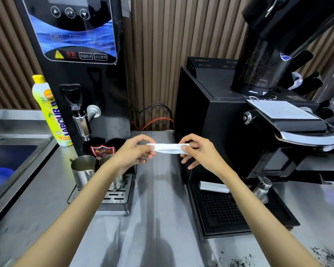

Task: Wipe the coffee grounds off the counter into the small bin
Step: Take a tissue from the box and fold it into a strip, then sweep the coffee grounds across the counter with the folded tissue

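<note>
Your left grip (pixel 135 151) pinches one end of the folded white wipe (pixel 168 148) | right grip (pixel 199 151) pinches the other | both above the counter (pixel 158 209) | coffee grounds (pixel 325 256) at counter's near edge

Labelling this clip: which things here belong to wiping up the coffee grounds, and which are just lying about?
For the job: folded white wipe, pinched by left hand and right hand; coffee grounds; counter. Bin not seen.
Lying about: yellow bottle; steel jug; grinder.
</note>
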Demonstrator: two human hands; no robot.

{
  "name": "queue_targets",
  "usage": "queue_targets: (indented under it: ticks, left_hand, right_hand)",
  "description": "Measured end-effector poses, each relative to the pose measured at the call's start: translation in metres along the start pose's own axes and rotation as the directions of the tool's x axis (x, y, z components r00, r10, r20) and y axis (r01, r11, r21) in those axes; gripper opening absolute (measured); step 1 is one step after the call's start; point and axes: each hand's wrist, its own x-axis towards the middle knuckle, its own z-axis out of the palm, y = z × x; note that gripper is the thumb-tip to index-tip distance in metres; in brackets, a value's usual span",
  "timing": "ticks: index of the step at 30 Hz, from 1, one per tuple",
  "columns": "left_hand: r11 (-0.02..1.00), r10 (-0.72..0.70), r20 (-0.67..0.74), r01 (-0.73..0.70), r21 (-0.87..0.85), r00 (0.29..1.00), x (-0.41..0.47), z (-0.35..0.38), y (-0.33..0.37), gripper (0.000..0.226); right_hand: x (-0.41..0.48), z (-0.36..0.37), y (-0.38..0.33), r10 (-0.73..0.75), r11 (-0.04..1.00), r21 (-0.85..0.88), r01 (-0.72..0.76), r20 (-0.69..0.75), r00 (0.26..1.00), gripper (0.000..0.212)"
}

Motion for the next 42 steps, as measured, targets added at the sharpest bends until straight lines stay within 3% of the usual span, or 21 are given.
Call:
queue_targets:
  ticks: [4, 7, 10, 13, 15, 18, 20, 23, 26, 31, 37, 42]
  left_hand:
    - [0.904, -0.124, 0.03, 0.125, -0.408, 0.992, 0.003, -0.002, -0.003, 0.018]
    - [0.86, -0.159, -0.025, 0.126, -0.494, 0.987, 0.01, -0.001, -0.006, 0.015]
    - [0.969, -0.047, -0.151, 0.009, -0.246, 0.987, 0.019, 0.0, -0.012, 0.012]
    - [0.982, 0.115, -0.244, -0.074, 0.172, 0.963, 0.035, 0.003, -0.019, 0.016]
    - [0.878, 0.242, -0.278, -0.088, 0.471, 0.929, 0.049, 0.007, -0.024, 0.013]
    - [0.686, 0.361, -0.245, -0.078, 0.723, 0.9, 0.074, 0.013, -0.031, 0.015]
    - [0.603, 0.322, -0.248, 0.004, 0.798, 0.914, 0.093, 0.015, -0.035, 0.021]
    - [0.556, 0.217, -0.329, 0.16, 0.815, 0.919, 0.129, 0.014, -0.046, 0.024]
    - [0.559, 0.164, -0.4, 0.249, 0.791, 0.902, 0.165, 0.012, -0.063, 0.028]
    - [0.584, 0.164, -0.471, 0.3, 0.754, 0.867, 0.225, 0.004, -0.094, 0.025]
    - [0.728, 0.228, -0.57, 0.25, 0.639, 0.79, 0.28, -0.003, -0.117, 0.03]
    - [0.853, 0.233, -0.678, 0.188, 0.486, 0.697, 0.314, -0.009, -0.123, 0.029]
  right_hand:
    - [0.002, 0.003, 0.0, 0.016, 0.974, 0.228, -0.014, -0.005, 1.0, 0.009]
    - [0.005, 0.01, 0.006, 0.055, 0.936, 0.348, -0.059, 0.022, 0.998, 0.014]
    - [0.013, 0.012, 0.014, 0.092, 0.933, 0.348, -0.094, 0.023, 0.995, 0.016]
    - [0.025, 0.021, 0.026, 0.083, 0.988, 0.135, -0.078, -0.029, 0.996, 0.015]
    - [0.037, 0.034, 0.036, 0.06, 0.991, -0.109, -0.076, -0.137, 0.989, 0.019]
    - [0.064, 0.052, 0.049, 0.007, 0.917, -0.384, -0.11, -0.26, 0.966, 0.019]
    - [0.088, 0.059, 0.056, 0.035, 0.88, -0.443, -0.169, -0.295, 0.955, 0.019]
    - [0.127, 0.064, 0.07, 0.073, 0.851, -0.47, -0.233, -0.334, 0.94, 0.02]
    - [0.163, 0.067, 0.087, 0.119, 0.791, -0.534, -0.297, -0.342, 0.932, 0.021]
    - [0.215, 0.075, 0.113, 0.123, 0.599, -0.723, -0.344, -0.341, 0.932, 0.026]
    - [0.281, 0.075, 0.134, 0.089, 0.659, -0.654, -0.371, -0.422, 0.902, 0.024]
    - [0.313, 0.076, 0.144, 0.075, 0.653, -0.681, -0.332, -0.378, 0.923, 0.022]
